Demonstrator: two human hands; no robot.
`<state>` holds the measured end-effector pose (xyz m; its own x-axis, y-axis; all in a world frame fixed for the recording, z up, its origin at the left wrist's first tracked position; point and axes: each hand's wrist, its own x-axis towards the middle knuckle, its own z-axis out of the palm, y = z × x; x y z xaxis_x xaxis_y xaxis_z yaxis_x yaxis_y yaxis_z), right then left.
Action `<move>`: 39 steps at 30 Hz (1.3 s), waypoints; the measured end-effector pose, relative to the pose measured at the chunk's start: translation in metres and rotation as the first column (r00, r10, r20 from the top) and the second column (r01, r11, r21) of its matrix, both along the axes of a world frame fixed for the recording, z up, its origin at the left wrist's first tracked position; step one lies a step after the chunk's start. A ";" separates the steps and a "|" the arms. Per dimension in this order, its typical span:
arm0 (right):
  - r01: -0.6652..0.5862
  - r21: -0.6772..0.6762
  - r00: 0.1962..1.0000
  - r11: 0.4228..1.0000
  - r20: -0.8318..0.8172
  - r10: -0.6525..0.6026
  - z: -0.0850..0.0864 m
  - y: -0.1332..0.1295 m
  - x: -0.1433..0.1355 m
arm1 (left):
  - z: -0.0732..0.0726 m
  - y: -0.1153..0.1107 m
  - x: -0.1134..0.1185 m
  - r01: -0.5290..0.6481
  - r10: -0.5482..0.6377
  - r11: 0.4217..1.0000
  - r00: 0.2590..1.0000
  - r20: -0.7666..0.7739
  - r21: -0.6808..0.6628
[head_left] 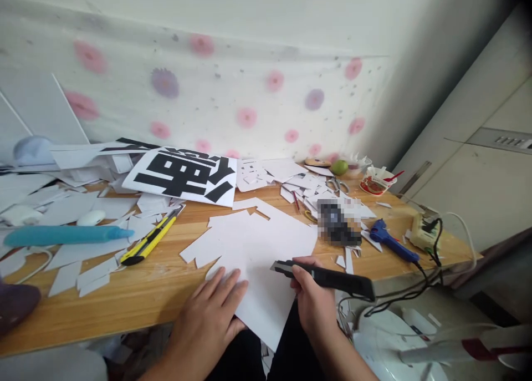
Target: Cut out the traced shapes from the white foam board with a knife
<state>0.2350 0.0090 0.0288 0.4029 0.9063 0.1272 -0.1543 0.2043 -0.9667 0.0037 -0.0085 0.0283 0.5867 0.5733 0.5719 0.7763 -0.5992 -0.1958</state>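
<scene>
My right hand [313, 295] grips a black utility knife [341, 281], its bare blade pointing left just over a white foam board sheet [266, 259]. The sheet has a notched, stepped left edge and overhangs the table's front edge towards my lap. On its lower left part my left hand [208, 314] rests with the fingers stretched out; the thumb lies by the sheet's edge, partly hidden. To the left, a yellow and black utility knife [152, 237] lies on the wooden table [137, 303].
A sheet with bold black characters [183, 176] leans on white scraps [91, 203] behind. At left lies a blue tube [66, 235]. On the right are a blue glue gun [393, 241], a power strip [421, 231] with cables, scissors [338, 186] and a paper bowl [376, 181].
</scene>
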 end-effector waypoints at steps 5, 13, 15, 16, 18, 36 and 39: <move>-0.065 -0.076 0.997 0.995 -0.056 0.061 0.012 0.013 0.001 | 0.009 -0.015 0.020 -0.057 0.060 0.998 0.988 0.140 -0.025; -0.047 -0.048 0.940 0.998 0.335 0.061 0.017 0.005 0.013 | 0.008 0.001 0.041 0.028 -0.006 0.992 0.984 0.177 -0.122; -0.038 -0.049 0.916 0.998 0.398 0.054 0.016 0.004 0.010 | 0.003 0.004 0.040 0.080 -0.056 0.990 0.978 0.202 -0.112; -0.038 -0.047 0.901 0.998 0.430 0.055 0.017 0.004 0.007 | 0.000 0.004 0.038 0.107 -0.084 0.989 0.973 0.213 -0.100; -0.057 -0.043 0.871 0.997 0.486 0.071 0.020 0.004 0.003 | -0.004 0.004 0.035 0.156 -0.136 0.985 0.964 0.229 -0.072; -0.081 -0.158 0.745 0.984 0.646 0.165 0.027 -0.005 0.003 | -0.012 -0.001 0.032 0.211 -0.179 0.973 0.948 0.264 -0.097; -0.099 -0.146 0.737 0.984 0.654 0.171 0.028 -0.005 0.003 | -0.009 -0.001 0.033 0.201 -0.171 0.975 0.950 0.260 -0.094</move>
